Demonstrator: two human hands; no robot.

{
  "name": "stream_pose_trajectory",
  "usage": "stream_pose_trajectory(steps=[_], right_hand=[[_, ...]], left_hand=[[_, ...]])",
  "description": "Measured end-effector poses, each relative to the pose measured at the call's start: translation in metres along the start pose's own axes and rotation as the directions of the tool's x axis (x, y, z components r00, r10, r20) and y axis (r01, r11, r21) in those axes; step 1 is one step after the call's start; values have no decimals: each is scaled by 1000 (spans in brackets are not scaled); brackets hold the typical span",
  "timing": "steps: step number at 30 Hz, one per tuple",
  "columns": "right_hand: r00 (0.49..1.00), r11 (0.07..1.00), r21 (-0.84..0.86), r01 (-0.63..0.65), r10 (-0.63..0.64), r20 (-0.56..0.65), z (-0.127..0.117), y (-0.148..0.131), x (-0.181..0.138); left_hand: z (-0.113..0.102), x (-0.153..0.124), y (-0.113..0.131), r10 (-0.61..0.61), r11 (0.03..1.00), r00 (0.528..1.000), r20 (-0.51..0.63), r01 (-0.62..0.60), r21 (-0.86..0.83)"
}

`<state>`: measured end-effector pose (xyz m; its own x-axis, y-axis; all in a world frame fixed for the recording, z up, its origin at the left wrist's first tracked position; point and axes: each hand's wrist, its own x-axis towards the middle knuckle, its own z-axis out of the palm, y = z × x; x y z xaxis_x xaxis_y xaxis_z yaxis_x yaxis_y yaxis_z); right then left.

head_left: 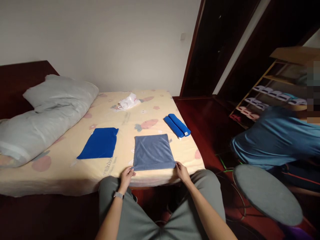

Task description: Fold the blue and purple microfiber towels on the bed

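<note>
One grey-blue cloth [152, 150] lies spread on the bed, between the left hand [127, 175] and the right hand [182, 172] and mostly just ahead of them. Its near edge shows a narrow strip, which seems turned over. The left hand pinches the near left corner with thumb and fingers; the right hand pinches the near right corner in the same manner. The cloth looks soft, thin and light, with a slight nap, so I judge that it is not fragile and hardly slippery, but it can wrinkle or sag in the middle. The two near corners appear a good place to hold, because an even pull there keeps the strip straight.

Ahead of the left hand and to its left, a blue cloth [101, 143] lies flat, apart from the grey-blue one. Beyond the right hand are two rolled blue cloths [178, 125], side by side, with small white labels at their near ends. Farther ahead, between the directions of both hands, rests a crumpled white plastic bag [128, 101]. Far to the left hand's left is a grey duvet [65, 103]; to the right hand's right, beyond the knee, stands a round stool [267, 195].
</note>
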<state>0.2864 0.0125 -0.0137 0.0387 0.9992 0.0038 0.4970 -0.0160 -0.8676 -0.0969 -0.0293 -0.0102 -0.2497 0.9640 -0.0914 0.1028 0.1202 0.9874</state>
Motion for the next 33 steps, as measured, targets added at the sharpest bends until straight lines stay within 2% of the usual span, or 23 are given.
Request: stream_pose_trajectory(steps=[7, 13, 20, 24, 27, 33], right_hand=[[1000, 1000, 29, 1, 0, -20, 2, -7, -7], [997, 998, 13, -55, 56, -49, -2, -8, -6], [998, 976, -217, -36, 24, -56, -10, -21, -13], [997, 952, -297, -77, 66, -47, -10, -24, -15], [992, 931, -344, -126, 115, -55, -8, -23, -14], [985, 909, -384, -162, 127, -117, -9, -25, -14]], left_hand=[[4, -5, -4, 64, 980, 998, 20, -67, 190], [7, -4, 0, 148, 930, 987, -67, -116, 348], [5, -5, 8, 208, 873, 968, -141, -119, 473], [8, -8, 10, 256, 812, 957, -136, -137, 568], [11, -8, 8, 261, 800, 957, -128, -141, 583], [10, -7, 6, 298, 750, 946, -124, -152, 643]])
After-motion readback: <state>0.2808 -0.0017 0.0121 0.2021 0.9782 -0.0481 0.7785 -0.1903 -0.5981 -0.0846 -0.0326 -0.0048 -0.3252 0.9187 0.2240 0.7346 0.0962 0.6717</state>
